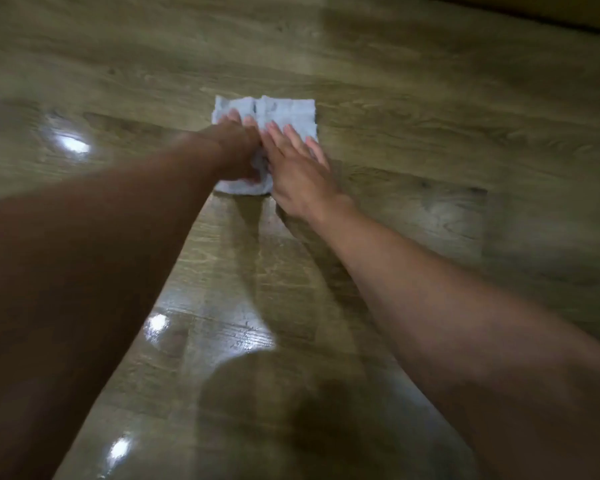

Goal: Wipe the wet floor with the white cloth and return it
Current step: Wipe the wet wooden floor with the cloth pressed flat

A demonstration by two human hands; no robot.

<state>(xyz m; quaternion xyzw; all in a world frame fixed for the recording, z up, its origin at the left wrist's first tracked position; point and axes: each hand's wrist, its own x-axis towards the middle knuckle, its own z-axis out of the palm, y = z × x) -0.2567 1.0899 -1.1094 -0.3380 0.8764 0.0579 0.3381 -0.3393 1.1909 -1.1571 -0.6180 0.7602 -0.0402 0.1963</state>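
Glossy wet wood-plank floor (430, 116) bears the white cloth (284, 112), both hands, left hand (234, 147) and right hand (298, 171), pressed flat, fingers spread.

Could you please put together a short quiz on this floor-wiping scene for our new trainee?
1. True or false: only one hand is on the white cloth.
2. Multiple choice: what is the floor made to look like? A) grey tiles B) wood planks C) red carpet
3. Fill in: the bright reflections on the floor lie toward the person's ____ side.

Key
1. False: the left hand and the right hand both press down on the cloth, fingers laid flat rather than closed in a grip.
2. B
3. Left: one reflection shines beyond the left forearm, and the others show nearer the camera.
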